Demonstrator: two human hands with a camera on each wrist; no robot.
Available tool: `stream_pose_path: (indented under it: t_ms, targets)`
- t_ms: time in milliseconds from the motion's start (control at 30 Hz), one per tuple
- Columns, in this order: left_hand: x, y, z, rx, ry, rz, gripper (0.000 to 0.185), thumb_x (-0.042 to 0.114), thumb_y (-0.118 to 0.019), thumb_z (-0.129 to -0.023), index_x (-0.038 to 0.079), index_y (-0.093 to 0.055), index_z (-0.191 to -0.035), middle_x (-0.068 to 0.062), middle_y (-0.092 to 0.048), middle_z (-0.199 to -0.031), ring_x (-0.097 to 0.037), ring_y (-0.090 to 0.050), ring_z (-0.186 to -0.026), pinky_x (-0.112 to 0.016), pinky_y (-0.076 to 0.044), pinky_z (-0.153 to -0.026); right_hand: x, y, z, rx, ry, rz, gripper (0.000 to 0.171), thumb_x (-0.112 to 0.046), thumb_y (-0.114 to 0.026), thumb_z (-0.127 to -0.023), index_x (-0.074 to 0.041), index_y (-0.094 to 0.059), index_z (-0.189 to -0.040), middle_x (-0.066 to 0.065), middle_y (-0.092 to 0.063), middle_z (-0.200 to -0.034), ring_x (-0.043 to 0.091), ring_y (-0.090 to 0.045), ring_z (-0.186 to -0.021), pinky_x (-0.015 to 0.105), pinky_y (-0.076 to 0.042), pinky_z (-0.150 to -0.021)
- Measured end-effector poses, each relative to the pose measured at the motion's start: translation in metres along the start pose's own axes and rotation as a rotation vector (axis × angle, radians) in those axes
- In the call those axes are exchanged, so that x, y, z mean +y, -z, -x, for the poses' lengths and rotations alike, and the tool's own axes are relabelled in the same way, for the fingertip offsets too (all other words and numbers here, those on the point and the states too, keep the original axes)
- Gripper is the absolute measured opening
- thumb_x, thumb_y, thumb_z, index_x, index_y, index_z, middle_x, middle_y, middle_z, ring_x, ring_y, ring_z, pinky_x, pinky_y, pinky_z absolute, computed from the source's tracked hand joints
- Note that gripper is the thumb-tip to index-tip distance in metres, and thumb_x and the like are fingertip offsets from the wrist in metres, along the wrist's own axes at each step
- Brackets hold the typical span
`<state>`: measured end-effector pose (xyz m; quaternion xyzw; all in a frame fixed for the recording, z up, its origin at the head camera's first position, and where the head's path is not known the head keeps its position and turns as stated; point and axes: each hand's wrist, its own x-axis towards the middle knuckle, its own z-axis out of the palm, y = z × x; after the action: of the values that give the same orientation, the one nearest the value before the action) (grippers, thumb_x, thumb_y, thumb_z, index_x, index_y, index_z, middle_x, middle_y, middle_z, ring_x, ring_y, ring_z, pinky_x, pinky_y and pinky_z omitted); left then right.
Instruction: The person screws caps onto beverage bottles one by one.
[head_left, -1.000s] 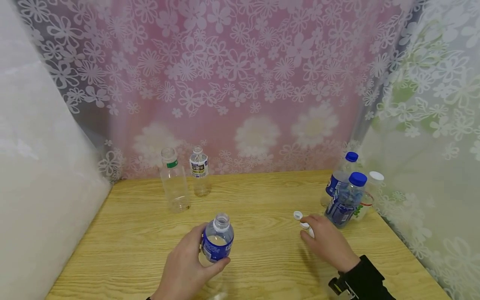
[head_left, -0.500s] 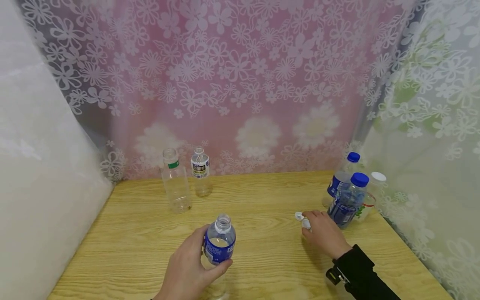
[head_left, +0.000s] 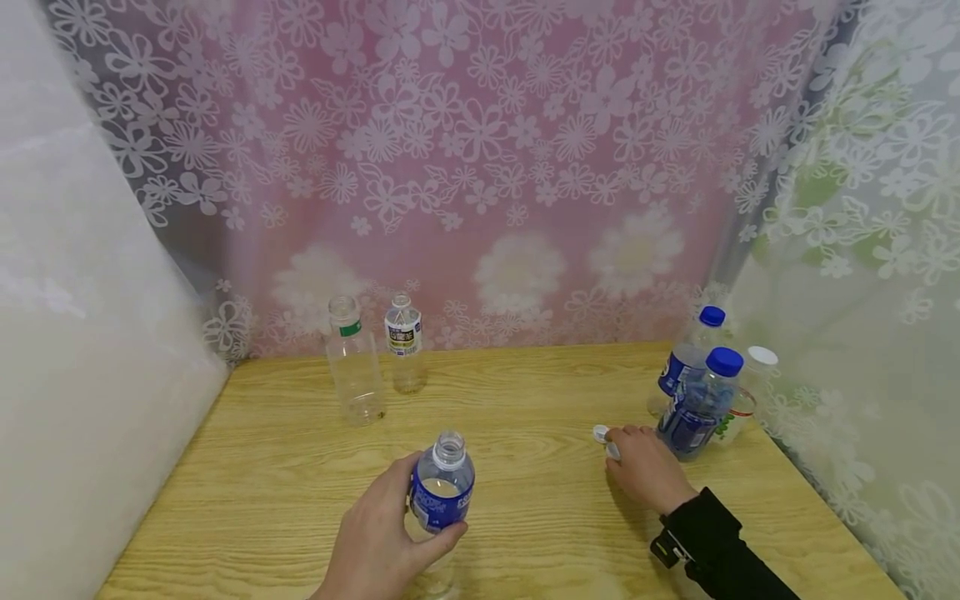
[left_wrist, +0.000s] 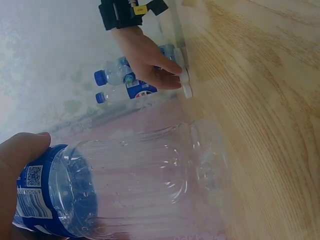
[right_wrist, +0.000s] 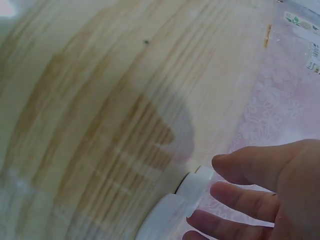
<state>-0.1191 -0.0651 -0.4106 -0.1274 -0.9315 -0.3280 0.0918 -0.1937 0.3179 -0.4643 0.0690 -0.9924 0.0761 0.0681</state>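
My left hand [head_left: 378, 533] holds a clear plastic bottle [head_left: 442, 498] with a blue label round its upper part. It has no cap on its neck, and it stands upright near the front of the table. In the left wrist view the lower part of the bottle [left_wrist: 145, 175] is see-through. My right hand [head_left: 647, 468] is low over the table, at several white bottle caps. One white cap [head_left: 601, 433] lies beyond its fingertips, and another cap [head_left: 613, 451] is partly hidden by them. In the right wrist view, its fingers [right_wrist: 245, 200] are beside the caps [right_wrist: 192, 190]; firm contact is unclear.
Two uncapped clear bottles, one with a green band [head_left: 356, 375] and one with a white label [head_left: 406, 346], stand at the back left. Blue-capped bottles [head_left: 697, 408] and a white-capped bottle [head_left: 759, 375] stand at the right. Flowered curtains [head_left: 517, 167] hang round the wooden table [head_left: 247, 483].
The right hand has shifted slightly over the caps, covering more of them. The left hand still holds the bottle in nearly the same place. The head view has moved a little.
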Motion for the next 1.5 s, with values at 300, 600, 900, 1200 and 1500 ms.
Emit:
stream_pose_path:
  t_ms: [300,600,900,1200,1500]
  targets:
    - [-0.001,-0.002,0.001,0.002,-0.016,0.012,0.089,0.070,-0.079,-0.071,0.015,-0.056,-0.136,0.005,-0.067,-0.118,-0.015,-0.066,-0.104,-0.039,-0.057,-0.079,0.005,-0.009,-0.004,0.045,0.026,0.011,0.020,-0.006,-0.077,-0.084,-0.005,-0.073,-0.103,0.011,-0.068,-0.090,0.029,-0.061,-0.082,0.048,-0.053,-0.075]
    - [-0.001,-0.004,0.001,-0.018,-0.018,-0.002,0.089,0.070,-0.078,-0.071,0.015,-0.055,-0.137,0.003,-0.066,-0.120,-0.018,-0.066,-0.107,-0.043,-0.057,-0.083,0.009,-0.014,-0.005,0.062,0.042,0.013,0.022,-0.007,-0.080,-0.082,-0.007,-0.072,-0.102,0.009,-0.068,-0.090,0.029,-0.062,-0.083,0.048,-0.053,-0.077]
    - [0.002,-0.005,0.002,-0.014,-0.039,-0.009,0.089,0.072,-0.077,-0.071,0.016,-0.055,-0.137,0.005,-0.066,-0.120,-0.016,-0.066,-0.106,-0.042,-0.057,-0.084,-0.008,0.007,0.004,0.088,0.077,-0.053,0.030,-0.014,-0.075,-0.087,-0.011,-0.071,-0.117,0.008,-0.069,-0.102,0.030,-0.063,-0.096,0.052,-0.051,-0.086]
    - [0.004,-0.007,0.002,-0.033,-0.041,-0.026,0.090,0.075,-0.074,-0.071,0.017,-0.053,-0.137,0.003,-0.067,-0.121,-0.018,-0.066,-0.108,-0.044,-0.057,-0.085,-0.036,0.039,0.019,0.064,0.063,-0.173,0.022,-0.020,-0.068,-0.095,-0.023,-0.072,-0.116,-0.005,-0.060,-0.097,0.018,-0.056,-0.095,0.039,-0.047,-0.078]
    - [0.007,-0.009,0.003,-0.066,-0.066,-0.020,0.090,0.074,-0.075,-0.072,0.017,-0.053,-0.137,0.000,-0.067,-0.120,-0.021,-0.067,-0.107,-0.045,-0.058,-0.082,-0.062,0.064,0.034,0.113,0.128,-0.238,0.021,-0.030,-0.065,-0.099,-0.028,-0.068,-0.119,-0.017,-0.059,-0.097,0.007,-0.055,-0.093,0.032,-0.049,-0.078]
